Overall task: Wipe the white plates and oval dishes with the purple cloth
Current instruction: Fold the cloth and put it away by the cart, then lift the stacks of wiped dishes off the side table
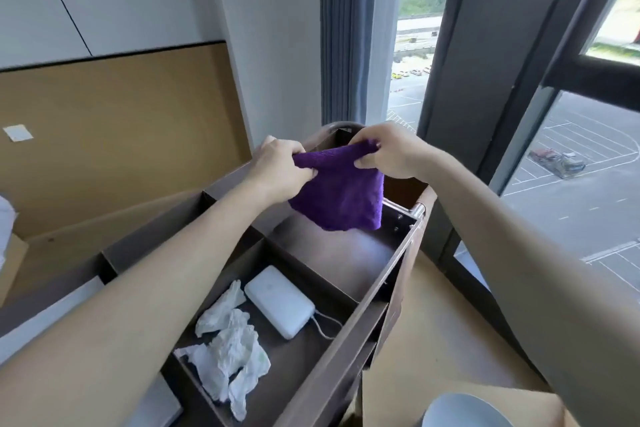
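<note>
Purple cloth [341, 194] held up over far compartment of open drawer [346, 253]. Top edge pinched by both grips: left hand [280, 170] at one corner, right hand [391, 152] at the other. White plate [464, 409] seen at bottom edge, right of drawer. Power bank [278, 300] and crumpled tissues [228, 347] seen in near compartment.

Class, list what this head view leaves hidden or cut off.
White dish: head view, bottom edge cuts it off; plate or oval unclear.
Cloth: head view, left hand and right hand cover its top corners.
Cable: head view, its far end passes behind the cart wall.
</note>
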`<state>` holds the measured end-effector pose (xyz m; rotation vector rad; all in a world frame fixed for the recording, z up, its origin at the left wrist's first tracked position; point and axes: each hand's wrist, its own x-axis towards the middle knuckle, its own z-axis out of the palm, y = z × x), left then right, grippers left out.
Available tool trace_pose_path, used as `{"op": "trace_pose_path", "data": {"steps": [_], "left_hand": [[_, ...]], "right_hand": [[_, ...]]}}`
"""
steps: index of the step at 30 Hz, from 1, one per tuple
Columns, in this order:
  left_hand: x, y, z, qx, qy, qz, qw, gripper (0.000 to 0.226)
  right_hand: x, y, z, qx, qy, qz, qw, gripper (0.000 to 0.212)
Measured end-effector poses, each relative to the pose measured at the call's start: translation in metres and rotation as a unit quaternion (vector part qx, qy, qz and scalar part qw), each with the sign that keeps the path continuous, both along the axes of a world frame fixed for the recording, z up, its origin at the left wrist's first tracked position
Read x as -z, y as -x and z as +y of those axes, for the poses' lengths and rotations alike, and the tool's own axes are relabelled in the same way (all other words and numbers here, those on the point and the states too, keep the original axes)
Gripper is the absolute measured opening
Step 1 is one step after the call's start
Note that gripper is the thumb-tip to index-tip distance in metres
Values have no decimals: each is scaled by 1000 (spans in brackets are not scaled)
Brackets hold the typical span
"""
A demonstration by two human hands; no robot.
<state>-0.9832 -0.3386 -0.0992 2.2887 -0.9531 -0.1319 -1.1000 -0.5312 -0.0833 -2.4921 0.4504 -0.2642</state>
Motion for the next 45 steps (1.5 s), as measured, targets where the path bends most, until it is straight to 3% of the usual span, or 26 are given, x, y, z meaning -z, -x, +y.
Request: {"op": "trace_pose_path", "data": {"steps": [3, 5, 7, 11, 13, 17, 22, 26, 35, 40, 45], "left_hand": [[19, 9, -5, -26, 69, -45, 996, 10], [42, 21, -4, -21, 64, -55, 996, 9], [72, 34, -2, 7, -17, -41, 999, 15], [129, 58, 8, 97, -252, 8, 963, 44], [143, 65, 10, 122, -301, -1, 946, 55], [135, 79, 8, 119, -247, -37, 961, 52], [116, 137, 2, 157, -68, -31, 985, 29], [142, 213, -9, 212, -42, 37, 976, 20], [285, 375, -24, 242, -212, 284, 904, 15], [341, 439, -19, 223, -290, 351, 862, 16], [385, 487, -22, 147, -347, 475, 795, 16]], "right_hand": [[20, 0, -4, 29, -35, -82, 996, 23], [41, 5, -5, 41, -33, -98, 994, 23], [71, 13, -7, 38, -29, -56, 997, 24], [140, 39, -4, 10, 87, 167, 982, 20], [159, 52, -1, 12, 96, 164, 982, 17], [156, 71, -3, 24, 26, 79, 996, 23], [157, 142, 0, 134, -90, -113, 980, 17], [207, 235, 8, 203, -140, -86, 965, 23], [341, 458, 41, 334, -228, 132, 905, 26], [392, 545, 57, 376, -301, 227, 847, 30], [426, 581, 50, 378, -300, 278, 830, 34]]}}
